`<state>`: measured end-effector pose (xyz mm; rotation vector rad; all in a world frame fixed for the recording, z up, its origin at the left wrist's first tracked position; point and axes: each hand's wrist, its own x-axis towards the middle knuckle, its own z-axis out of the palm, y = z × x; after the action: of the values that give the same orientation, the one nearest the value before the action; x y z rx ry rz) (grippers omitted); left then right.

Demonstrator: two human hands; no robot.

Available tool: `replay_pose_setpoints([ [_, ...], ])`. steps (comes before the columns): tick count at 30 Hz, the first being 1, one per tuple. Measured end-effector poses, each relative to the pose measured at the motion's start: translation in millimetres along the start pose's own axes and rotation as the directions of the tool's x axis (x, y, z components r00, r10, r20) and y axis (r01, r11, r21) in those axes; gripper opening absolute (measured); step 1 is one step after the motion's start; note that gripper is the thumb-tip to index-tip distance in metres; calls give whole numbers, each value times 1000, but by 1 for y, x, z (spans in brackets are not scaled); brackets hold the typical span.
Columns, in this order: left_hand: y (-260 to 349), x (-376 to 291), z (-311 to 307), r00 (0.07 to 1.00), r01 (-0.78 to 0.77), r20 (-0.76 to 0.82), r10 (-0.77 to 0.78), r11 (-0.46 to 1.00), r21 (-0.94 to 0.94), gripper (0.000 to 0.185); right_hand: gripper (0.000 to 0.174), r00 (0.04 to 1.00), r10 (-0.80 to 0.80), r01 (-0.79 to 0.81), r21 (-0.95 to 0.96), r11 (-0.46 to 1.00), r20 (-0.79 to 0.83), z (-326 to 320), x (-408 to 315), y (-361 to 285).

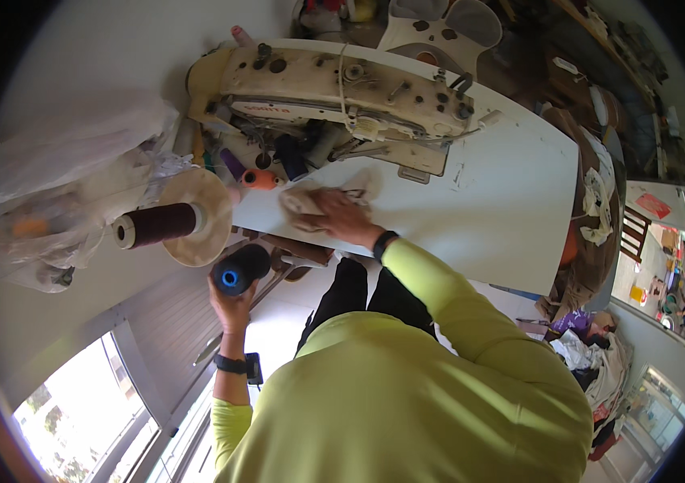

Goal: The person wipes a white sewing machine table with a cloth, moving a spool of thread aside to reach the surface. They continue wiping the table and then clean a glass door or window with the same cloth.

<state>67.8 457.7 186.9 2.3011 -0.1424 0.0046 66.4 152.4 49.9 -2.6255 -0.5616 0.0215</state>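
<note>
My left hand (233, 305) grips a large black thread cone (250, 264) with a blue core, held off the front left of the white sewing table (499, 205). On the tabletop, my right hand (345, 214) rests over a crumpled beige cloth (300, 205), its fingers pressed on it; hand and cloth are blurred. Behind the cloth stands a worn cream industrial sewing machine (342, 78). An orange thread cone (259, 179), a purple thread cone (232, 163) and a dark thread cone (290, 156) lie between cloth and machine.
Left of the table, a maroon thread spool (158, 225) is mounted on a round disc (197, 211). Plastic bags (77, 157) hang along the wall. A garment pile (596, 362) lies at the right, and brown fabric (589, 265) borders the table's right edge.
</note>
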Motion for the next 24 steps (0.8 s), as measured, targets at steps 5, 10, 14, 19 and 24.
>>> replay_pose_setpoints([
  [5,28,38,58,973,-136,173,153,985,-103,74,88,900,332,-372,-104,922,-282,-44,-139,71],
  [10,65,64,106,932,-178,298,208,976,-126,78,67,149,985,-954,-273,120,-89,-77,-335,120],
  [14,81,72,142,897,-261,307,317,942,-211,78,67,-161,918,-978,-69,-199,-363,-62,-393,121],
  [19,91,73,181,907,-264,279,315,942,-205,79,58,174,982,-772,-630,88,-77,-29,-273,74],
  [24,84,86,194,904,-387,168,394,919,-71,85,75,718,592,-649,-45,759,-366,-29,-182,6],
])
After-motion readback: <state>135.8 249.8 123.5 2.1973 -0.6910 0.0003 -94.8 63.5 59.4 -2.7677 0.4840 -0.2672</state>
